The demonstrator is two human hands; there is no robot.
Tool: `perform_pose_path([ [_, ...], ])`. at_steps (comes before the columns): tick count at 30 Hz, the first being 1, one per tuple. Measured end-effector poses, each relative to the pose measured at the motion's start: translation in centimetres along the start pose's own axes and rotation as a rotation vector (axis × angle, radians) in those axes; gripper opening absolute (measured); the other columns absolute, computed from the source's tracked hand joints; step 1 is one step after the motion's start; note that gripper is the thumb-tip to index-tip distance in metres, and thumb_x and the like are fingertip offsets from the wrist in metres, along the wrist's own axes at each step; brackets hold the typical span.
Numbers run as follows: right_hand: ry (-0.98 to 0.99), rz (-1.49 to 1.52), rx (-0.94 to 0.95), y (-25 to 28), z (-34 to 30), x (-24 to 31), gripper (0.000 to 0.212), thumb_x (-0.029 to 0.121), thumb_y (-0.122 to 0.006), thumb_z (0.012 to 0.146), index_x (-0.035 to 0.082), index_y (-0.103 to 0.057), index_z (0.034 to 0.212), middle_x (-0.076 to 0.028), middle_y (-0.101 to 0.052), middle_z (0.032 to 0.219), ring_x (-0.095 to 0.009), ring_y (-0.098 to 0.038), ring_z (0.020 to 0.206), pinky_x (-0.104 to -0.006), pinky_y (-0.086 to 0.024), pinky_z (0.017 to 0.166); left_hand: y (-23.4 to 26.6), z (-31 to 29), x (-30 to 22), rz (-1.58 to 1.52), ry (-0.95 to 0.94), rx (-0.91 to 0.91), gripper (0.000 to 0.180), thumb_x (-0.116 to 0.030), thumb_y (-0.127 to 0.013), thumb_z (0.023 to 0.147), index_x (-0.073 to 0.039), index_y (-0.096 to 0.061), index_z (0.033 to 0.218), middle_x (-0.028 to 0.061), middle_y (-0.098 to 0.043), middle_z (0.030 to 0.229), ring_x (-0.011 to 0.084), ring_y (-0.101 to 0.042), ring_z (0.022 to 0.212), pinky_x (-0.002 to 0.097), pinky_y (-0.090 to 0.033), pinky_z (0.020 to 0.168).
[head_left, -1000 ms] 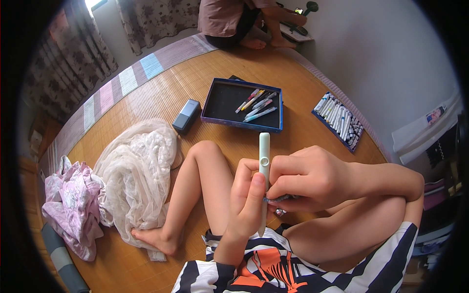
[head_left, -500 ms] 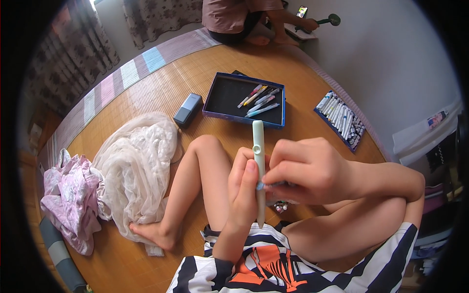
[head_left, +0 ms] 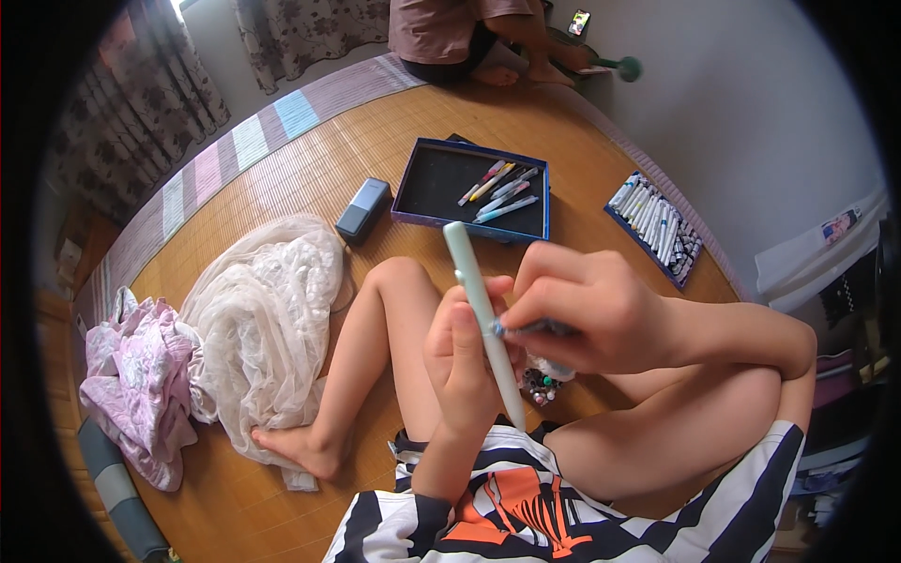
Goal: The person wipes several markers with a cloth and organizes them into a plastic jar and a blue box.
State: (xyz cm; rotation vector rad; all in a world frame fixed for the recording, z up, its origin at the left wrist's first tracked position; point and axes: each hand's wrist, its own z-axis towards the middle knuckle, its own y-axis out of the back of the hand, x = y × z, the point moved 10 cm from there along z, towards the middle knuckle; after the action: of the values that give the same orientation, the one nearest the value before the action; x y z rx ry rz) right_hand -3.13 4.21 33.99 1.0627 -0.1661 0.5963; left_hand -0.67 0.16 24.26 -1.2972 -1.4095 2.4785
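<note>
My left hand is closed round a pale mint-green pen with a tapered light end, held tilted in front of my chest. From the right, my right hand pinches a slim dark thing with a light-blue tip. That tip meets or nearly meets the middle of the pen; the fingers hide most of the slim thing, so its kind is unclear. Beneath my hands, partly covered, lies a small heap of colourful bead-like pieces beside something clear.
Ahead sits a dark-blue tray holding several pens. A box of white markers lies right, a blue-grey box-shaped device left. White sheer fabric and pink cloth lie left. Another person sits at the back with a green handheld object.
The pen has tilted, its top leaning left and its tapered end swinging right. My left hand has turned with it. More of the bead heap shows, and the other person's green object has shifted downward.
</note>
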Motion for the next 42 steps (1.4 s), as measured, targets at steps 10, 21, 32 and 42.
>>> perform_pose_path([
  [10, -0.027, 0.253, 0.102, -0.6, -0.2, -0.3, 0.015, 0.005, -0.062, 0.063, 0.002, -0.054, 0.076, -0.007, -0.051, 0.069, -0.016, -0.05, 0.056, -0.022, -0.039, 0.044, 5.3, 0.0, -1.5, -0.415, -0.29, -0.347, 0.03, -0.029, -0.037, 0.082, -0.002, -0.038, 0.097, 0.0034, -0.044, 0.072, 0.0097, -0.044, 0.061, 0.018, -0.039, 0.05],
  [21, -0.112, 0.267, -0.002, 0.9, -0.3, -1.4, 0.017, -0.002, -0.058, 0.065, -0.003, -0.053, 0.081, -0.012, -0.053, 0.077, -0.019, -0.053, 0.068, -0.0245, -0.043, 0.058, 4.9, -2.0, -3.8, -0.152, -0.597, -0.407, 0.028, -0.023, -0.03, 0.085, 0.001, -0.038, 0.098, 0.0071, -0.045, 0.085, 0.015, -0.049, 0.082, 0.0241, -0.043, 0.073],
  [32, -0.444, 0.541, -0.082, 0.4, -1.6, -4.7, 0.013, 0.007, -0.055, 0.071, -0.003, -0.053, 0.078, -0.006, -0.051, 0.066, -0.008, -0.049, 0.062, -0.0188, -0.039, 0.054, 2.6, -2.2, -3.9, 0.033, -0.716, -0.357, 0.032, -0.019, -0.043, 0.08, -0.001, -0.03, 0.104, 0.0137, -0.046, 0.087, 0.0221, -0.052, 0.079, 0.03, -0.049, 0.063],
  [42, -0.273, 0.368, -0.01, 1.0, -1.6, -3.8, 0.012, 0.002, -0.057, 0.068, -0.001, -0.05, 0.076, -0.007, -0.049, 0.073, -0.012, -0.049, 0.065, -0.0188, -0.038, 0.055, 1.9, -1.4, -2.4, 0.05, -0.569, -0.241, 0.025, -0.014, -0.055, 0.073, -0.002, -0.04, 0.089, 0.0146, -0.051, 0.08, 0.0213, -0.056, 0.071, 0.0259, -0.047, 0.06],
])
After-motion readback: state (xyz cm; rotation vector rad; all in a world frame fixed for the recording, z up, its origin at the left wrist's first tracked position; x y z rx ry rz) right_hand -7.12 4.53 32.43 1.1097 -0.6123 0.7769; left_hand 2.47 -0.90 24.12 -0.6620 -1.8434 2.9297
